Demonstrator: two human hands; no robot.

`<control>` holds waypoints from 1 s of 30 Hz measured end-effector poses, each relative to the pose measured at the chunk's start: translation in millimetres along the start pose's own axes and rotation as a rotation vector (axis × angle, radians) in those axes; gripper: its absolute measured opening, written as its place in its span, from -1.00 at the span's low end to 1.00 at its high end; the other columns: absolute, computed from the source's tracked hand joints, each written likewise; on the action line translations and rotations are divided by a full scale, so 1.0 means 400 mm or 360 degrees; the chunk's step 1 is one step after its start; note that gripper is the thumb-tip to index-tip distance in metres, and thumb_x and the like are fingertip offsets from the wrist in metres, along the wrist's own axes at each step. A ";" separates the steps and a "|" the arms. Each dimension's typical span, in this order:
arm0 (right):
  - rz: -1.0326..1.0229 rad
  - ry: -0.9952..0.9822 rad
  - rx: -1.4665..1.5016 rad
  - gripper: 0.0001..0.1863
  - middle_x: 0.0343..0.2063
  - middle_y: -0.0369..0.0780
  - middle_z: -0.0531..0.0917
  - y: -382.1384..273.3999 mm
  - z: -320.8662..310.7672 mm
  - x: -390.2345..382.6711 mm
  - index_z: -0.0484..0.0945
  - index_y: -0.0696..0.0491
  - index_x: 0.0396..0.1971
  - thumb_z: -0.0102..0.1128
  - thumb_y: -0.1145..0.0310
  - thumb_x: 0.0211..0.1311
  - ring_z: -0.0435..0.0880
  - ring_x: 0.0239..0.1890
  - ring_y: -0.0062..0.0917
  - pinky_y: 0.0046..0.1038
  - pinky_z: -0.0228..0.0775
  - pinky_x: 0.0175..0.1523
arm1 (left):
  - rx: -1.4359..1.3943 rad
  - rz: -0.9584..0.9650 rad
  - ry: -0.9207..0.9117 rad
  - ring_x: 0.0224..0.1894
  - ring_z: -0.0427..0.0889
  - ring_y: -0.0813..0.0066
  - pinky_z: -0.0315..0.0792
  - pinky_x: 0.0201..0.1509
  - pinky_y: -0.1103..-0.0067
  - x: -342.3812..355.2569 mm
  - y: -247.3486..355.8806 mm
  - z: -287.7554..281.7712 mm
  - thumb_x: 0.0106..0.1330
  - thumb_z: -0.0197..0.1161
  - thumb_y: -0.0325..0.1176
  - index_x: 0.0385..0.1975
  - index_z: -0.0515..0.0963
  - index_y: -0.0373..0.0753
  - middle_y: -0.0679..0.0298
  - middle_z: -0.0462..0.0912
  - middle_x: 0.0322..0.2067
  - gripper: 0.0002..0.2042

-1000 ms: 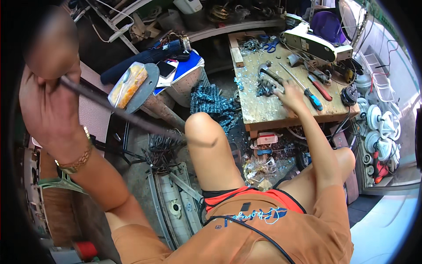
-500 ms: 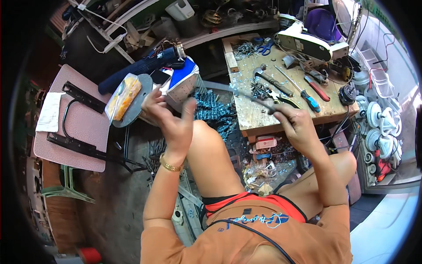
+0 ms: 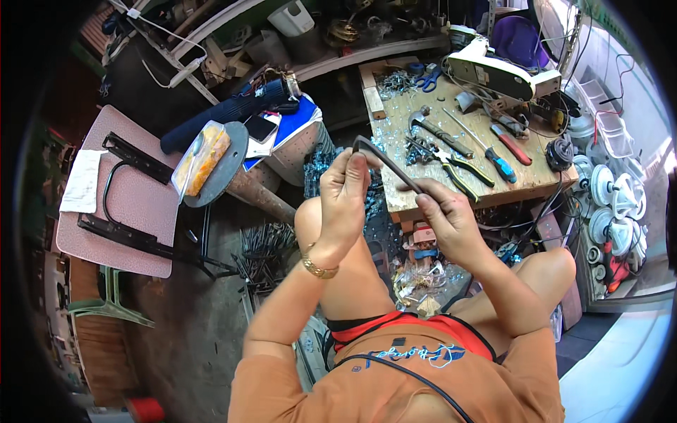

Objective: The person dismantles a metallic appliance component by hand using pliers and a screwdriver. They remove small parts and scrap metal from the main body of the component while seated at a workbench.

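A thin dark metal rod with a hooked or bent far end slants between my two hands, above my knees. My left hand, with a gold bracelet at the wrist, pinches the rod's bent upper end between thumb and fingers. Lower down, my right hand has its thumb and fingers closed around the other end. Just past my right hand, on the wooden worktable, lie pliers with black and yellow handles, a hammer, a blue-handled screwdriver and a red-handled tool.
Blue scissors and metal scraps lie at the table's back. A white-and-black machine stands behind the tools. On my left, a round grey stand holds a plastic food box beside a pink seat. Scraps litter the floor.
My left hand has moved right and closed on the rod's far end; half a second ago it was apart with fingers spread. My right hand has shifted slightly left and down with the rod.
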State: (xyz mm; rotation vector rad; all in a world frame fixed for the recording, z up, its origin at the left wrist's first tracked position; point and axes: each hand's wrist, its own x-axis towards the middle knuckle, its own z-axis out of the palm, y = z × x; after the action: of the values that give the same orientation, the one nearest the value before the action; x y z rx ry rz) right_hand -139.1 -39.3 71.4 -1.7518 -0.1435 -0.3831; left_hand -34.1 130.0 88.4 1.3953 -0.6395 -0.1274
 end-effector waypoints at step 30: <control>0.0844 -0.0459 0.0820 -0.67 -0.63 -0.35 0.55 0.190 0.050 -0.163 0.47 0.10 0.17 -0.05 0.36 0.52 0.40 -0.63 -0.64 -0.56 0.29 -0.45 | -0.1090 -0.0389 0.0609 -0.56 0.29 0.61 0.32 -0.48 0.66 0.010 -0.100 0.029 0.58 -0.06 -0.02 -0.18 0.43 -0.09 0.40 0.32 -0.47 -0.71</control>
State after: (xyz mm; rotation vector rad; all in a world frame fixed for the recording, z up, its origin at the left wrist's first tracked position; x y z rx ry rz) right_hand -173.6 -29.3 -24.1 -1.2586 0.0217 0.2783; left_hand -25.2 110.4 52.6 0.7908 -0.0769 -0.2409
